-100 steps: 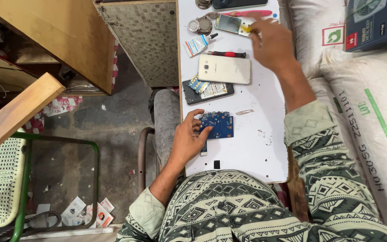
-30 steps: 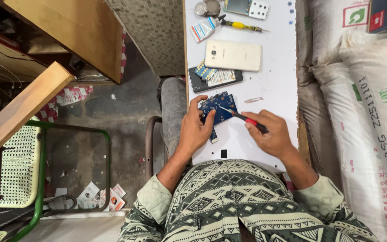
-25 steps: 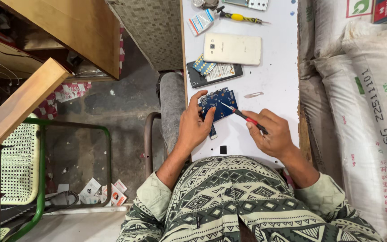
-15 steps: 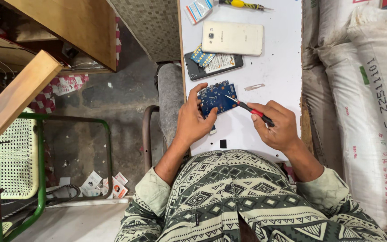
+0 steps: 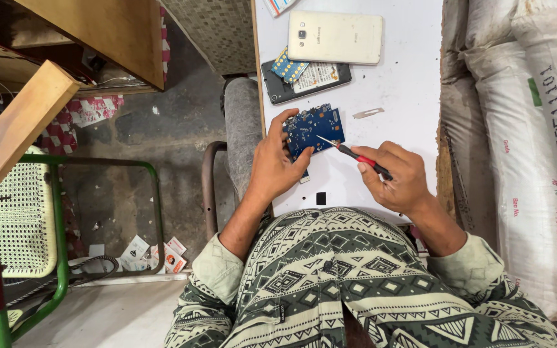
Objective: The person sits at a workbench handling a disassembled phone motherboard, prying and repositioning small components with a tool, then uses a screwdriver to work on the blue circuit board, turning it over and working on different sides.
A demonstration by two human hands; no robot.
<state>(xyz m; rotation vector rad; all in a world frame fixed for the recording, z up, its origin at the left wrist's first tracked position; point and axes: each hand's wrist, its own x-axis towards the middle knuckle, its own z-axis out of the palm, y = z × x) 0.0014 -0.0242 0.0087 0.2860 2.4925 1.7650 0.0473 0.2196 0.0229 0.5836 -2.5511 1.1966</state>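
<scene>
Seen from the head camera, the left hand [image 5: 275,169] pinned a blue circuit board [image 5: 312,129] flat on the white table [image 5: 402,77], fingers closed over its near edge. The right hand [image 5: 396,178] was clamped on a red-handled screwdriver [image 5: 356,154], its tip touching the board. Doing this well likely meant keeping the board still and pressing lightly, tip seated squarely. A pale phone [image 5: 335,37] lay farther off.
</scene>
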